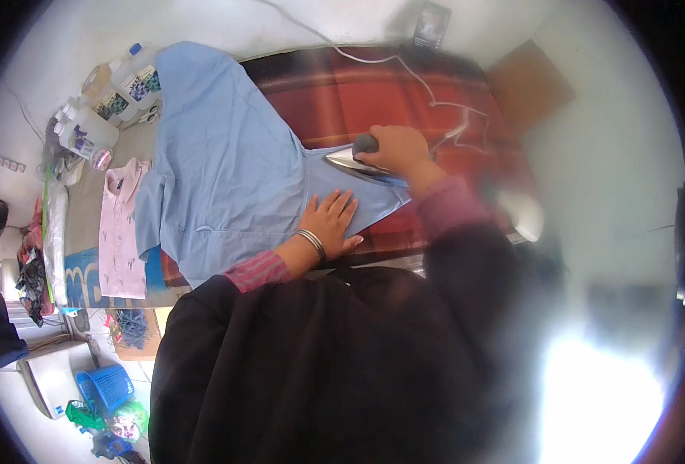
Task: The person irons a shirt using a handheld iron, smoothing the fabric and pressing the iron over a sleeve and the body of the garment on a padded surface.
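A light blue shirt (226, 151) lies spread over the red checked cloth (365, 104) on the table, with one sleeve pointing to the right. My right hand (399, 149) grips the dark handle of an electric iron (348, 161), whose metal soleplate rests on that sleeve. Part of the iron is hidden behind my hand and wrist. Flat on the sleeve, just left of and below the iron, my left hand (330, 223) has its fingers apart and holds nothing. Metal bangles circle the left wrist.
A white cord (371, 59) runs across the cloth's far side. Left of the shirt lie a folded pink shirt (123, 232) and scissors (149, 116), near several plastic jugs (87, 132). A phone (432, 26) leans at the back. A blue basket (105, 387) is on the floor.
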### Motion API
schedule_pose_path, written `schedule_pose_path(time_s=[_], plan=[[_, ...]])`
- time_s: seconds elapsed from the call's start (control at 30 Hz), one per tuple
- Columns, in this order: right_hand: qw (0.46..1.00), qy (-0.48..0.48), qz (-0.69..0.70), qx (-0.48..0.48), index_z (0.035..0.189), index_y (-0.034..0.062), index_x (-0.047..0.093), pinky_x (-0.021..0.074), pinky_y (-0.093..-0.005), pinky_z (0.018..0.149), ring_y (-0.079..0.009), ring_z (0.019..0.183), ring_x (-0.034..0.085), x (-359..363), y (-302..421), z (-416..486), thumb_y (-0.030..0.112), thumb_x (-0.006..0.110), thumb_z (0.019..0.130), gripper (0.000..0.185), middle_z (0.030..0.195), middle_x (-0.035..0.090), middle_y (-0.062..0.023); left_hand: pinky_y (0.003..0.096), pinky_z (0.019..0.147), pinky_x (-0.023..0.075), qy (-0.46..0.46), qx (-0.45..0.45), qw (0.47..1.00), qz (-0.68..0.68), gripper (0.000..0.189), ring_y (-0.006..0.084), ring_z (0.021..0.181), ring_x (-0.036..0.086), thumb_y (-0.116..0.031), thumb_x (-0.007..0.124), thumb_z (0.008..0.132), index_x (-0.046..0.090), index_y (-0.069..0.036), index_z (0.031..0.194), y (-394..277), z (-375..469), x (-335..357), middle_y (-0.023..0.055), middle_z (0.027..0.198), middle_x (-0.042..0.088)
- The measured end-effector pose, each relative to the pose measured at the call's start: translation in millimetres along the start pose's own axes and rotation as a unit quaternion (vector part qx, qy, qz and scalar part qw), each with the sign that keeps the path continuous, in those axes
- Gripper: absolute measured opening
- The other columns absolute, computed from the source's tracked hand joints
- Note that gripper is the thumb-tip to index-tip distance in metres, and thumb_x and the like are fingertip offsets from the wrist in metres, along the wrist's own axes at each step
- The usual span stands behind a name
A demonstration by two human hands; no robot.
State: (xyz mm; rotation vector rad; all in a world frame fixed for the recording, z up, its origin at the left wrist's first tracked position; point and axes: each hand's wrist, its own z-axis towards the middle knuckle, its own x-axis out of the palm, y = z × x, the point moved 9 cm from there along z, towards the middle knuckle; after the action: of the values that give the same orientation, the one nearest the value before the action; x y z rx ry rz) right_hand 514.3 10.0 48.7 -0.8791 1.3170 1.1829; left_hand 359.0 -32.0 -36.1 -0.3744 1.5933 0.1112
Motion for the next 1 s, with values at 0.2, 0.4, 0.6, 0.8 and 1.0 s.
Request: schedule_pose_path(time_s=[0.2,0.4,0.6,0.8,1.0], plan=[[1.0,0.012,-0.003,-0.001,0.091,0.0086,0.062,0.0473,-0.043,0.073,-0.0316,0.083,0.062,-3,-1,-1,0.052,0.064,0.071,0.047,0.086,0.065,-0.0137,0.0554,0.105,0.0217,0.001,0.013,1.0,0.018,0.074,0.0293,0.135,0.023,-0.055,0.048,0.082,0.034,-0.009,0.138,-8,-6,8,0.0114,0.147,0.024],[1.0,0.001,0.01,-0.017,0.088,0.0089,0.062,0.0472,-0.0434,0.072,-0.0314,0.083,0.062,1,10,1,0.051,0.064,0.071,0.046,0.085,0.065,-0.0134,0.0469,0.1,0.0322,-0.048,0.108,0.992,-0.046,0.057,0.0296,0.126,0.038,-0.034,0.06,0.08,0.044,-0.011,0.13,-12,-29,16,0.0114,0.137,0.039],[0.997,0.066,0.031,0.011,0.094,0.0088,0.064,0.0475,-0.0433,0.077,-0.0306,0.091,0.062,15,37,13,0.046,0.065,0.072,0.044,0.095,0.065,-0.0129,0.0369,0.089,0.0407,-0.072,0.083,0.989,-0.095,0.043,0.0207,0.11,0.052,-0.023,0.063,0.073,0.057,-0.016,0.116,22,-99,-10,0.0009,0.119,0.055],[0.993,0.074,0.061,0.063,0.095,0.0085,0.064,0.0473,-0.0433,0.077,-0.0313,0.091,0.062,15,21,-11,0.048,0.063,0.073,0.045,0.095,0.065,-0.0134,0.0369,0.084,0.0394,-0.201,-0.065,0.977,0.037,0.038,0.0174,0.104,0.055,-0.018,0.063,0.068,0.061,-0.02,0.106,70,-178,-15,-0.0024,0.111,0.057],[0.998,0.045,0.033,0.04,0.093,0.007,0.064,0.0472,-0.0433,0.077,-0.0323,0.089,0.061,14,31,8,0.049,0.063,0.072,0.047,0.093,0.065,-0.015,0.0355,0.077,0.0364,-0.257,-0.137,0.956,0.024,0.019,0.0158,0.091,0.055,-0.015,0.063,0.067,0.063,-0.019,0.085,86,-198,-27,-0.0057,0.094,0.059]])
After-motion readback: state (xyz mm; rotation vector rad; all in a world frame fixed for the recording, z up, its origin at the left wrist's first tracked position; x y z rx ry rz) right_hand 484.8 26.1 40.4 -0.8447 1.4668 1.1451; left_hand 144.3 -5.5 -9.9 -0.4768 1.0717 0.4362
